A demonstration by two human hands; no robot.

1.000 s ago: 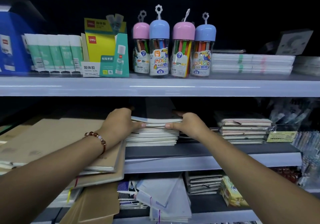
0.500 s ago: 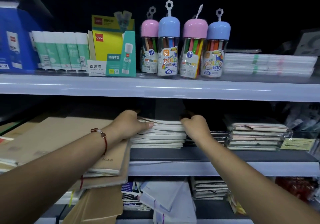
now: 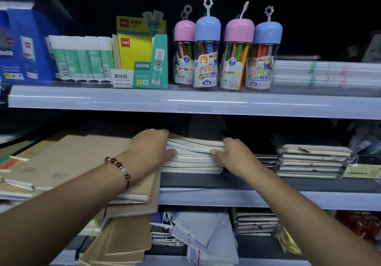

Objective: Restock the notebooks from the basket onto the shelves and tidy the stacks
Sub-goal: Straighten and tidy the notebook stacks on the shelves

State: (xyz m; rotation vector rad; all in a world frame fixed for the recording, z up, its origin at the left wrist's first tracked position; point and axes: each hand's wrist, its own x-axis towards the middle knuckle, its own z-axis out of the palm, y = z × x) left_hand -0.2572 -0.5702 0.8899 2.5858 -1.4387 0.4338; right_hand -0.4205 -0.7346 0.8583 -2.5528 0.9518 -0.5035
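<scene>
Both hands have slid deeper along the stack (image 3: 193, 154) near the middle shelf's (image 3: 268, 201) front edge, left hand (image 3: 151, 146) and right hand (image 3: 231, 151) gripping its sides, squaring it up.

Pretty dim shop aisle, black back wall (image 3: 309, 8) behind everything. Shelving unit with pale grey front rails: the top shelf (image 3: 185, 101) catches a streak of light along its edge, the middle shelf (image 3: 226, 198) has a dark deck, and a lower shelf (image 3: 165, 260) peeks in at the bottom. Recesses between them are deep in shadow.
</scene>
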